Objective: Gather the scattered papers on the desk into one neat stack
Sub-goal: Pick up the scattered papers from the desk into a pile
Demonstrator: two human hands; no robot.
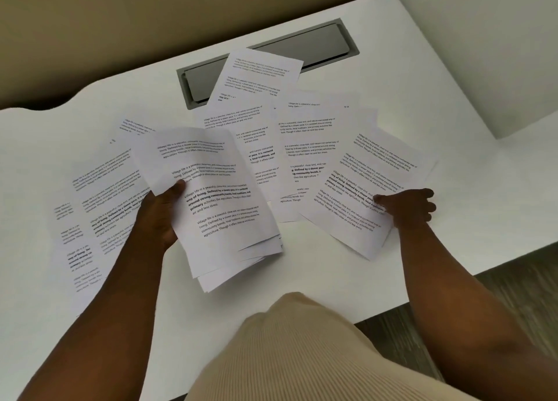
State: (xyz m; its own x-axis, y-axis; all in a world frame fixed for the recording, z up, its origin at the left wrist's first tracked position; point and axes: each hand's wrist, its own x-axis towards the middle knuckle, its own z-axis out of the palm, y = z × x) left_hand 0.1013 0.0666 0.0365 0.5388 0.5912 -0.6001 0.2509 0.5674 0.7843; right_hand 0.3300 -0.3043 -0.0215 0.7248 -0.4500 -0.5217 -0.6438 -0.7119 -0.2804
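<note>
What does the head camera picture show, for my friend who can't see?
A person's left hand holds a bundle of printed pages while the right hand grips another sheet. More pages lie scattered on a white desk.

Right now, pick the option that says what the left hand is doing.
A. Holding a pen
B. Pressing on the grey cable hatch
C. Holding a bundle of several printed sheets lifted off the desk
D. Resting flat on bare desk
C: the left hand grips a bundle of printed sheets, thumb on top, with several fanned page edges showing at the bundle's lower end above the white desk.
</note>
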